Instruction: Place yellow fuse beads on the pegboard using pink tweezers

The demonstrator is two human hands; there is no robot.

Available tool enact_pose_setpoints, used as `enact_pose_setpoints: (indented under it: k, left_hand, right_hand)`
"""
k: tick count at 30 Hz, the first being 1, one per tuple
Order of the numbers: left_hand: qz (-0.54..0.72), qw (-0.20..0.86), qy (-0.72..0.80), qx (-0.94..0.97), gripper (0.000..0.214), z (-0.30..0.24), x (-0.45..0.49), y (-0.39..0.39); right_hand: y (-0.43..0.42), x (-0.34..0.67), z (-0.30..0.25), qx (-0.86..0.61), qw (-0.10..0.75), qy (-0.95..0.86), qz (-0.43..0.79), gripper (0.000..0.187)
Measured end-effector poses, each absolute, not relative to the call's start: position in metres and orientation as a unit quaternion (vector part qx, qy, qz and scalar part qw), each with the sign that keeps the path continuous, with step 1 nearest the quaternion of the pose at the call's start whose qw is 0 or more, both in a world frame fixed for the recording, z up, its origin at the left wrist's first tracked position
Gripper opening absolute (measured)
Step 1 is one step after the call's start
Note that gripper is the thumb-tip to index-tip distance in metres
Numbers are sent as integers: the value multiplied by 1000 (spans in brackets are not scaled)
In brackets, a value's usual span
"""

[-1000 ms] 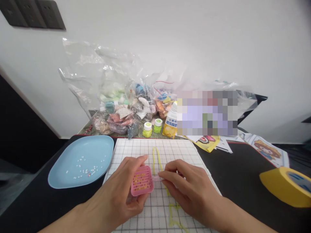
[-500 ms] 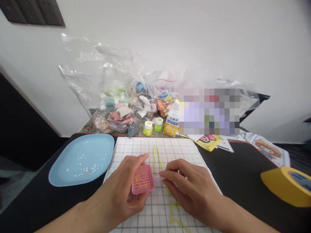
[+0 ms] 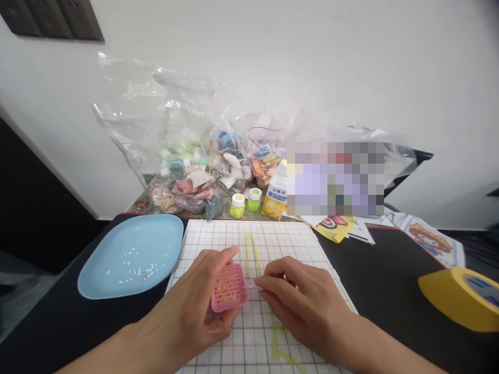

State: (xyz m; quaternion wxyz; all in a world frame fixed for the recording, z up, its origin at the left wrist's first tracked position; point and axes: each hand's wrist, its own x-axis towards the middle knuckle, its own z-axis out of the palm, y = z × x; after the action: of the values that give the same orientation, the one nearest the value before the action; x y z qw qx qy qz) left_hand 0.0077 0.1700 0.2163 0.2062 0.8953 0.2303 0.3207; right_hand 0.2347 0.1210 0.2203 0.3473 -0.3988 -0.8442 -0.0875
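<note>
My left hand is wrapped around a small pink ridged bead tray, tilted toward me, with yellow and dark beads lying in its slots. At the tray's right edge my right hand pinches a short translucent pink piece between thumb and fingers. Whether that piece belongs to the tray I cannot tell. Both hands are over a white gridded board. A yellow-green bead outline runs up the board behind the hands, and a jagged yellow-green line shows below my right hand.
On the left is a light blue plate with scattered white beads. Behind the board stand two small bead jars, a yogurt bottle and bagged beads. A yellow object sits at right, near printed paper pictures.
My right fingertips have shifted very slightly left and down, closer to the pink tray. My left hand and the tray have hardly moved.
</note>
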Motion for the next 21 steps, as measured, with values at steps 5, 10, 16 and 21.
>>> enact_pose_setpoints:
  k: [5, 10, 16, 21]
  left_hand:
    - [327, 208, 231, 892, 71, 213, 8, 171]
    - [316, 193, 224, 902, 68, 216, 8, 171]
    - [262, 181, 231, 919, 59, 224, 10, 172]
    - [239, 162, 226, 930, 43, 228, 11, 172]
  right_hand:
    - [121, 234, 221, -390, 349, -847, -92, 11]
    - [122, 240, 224, -400, 361, -839, -76, 11]
    - [130, 253, 225, -427, 371, -822, -73, 10]
    - [131, 253, 219, -423, 346, -835, -72, 10]
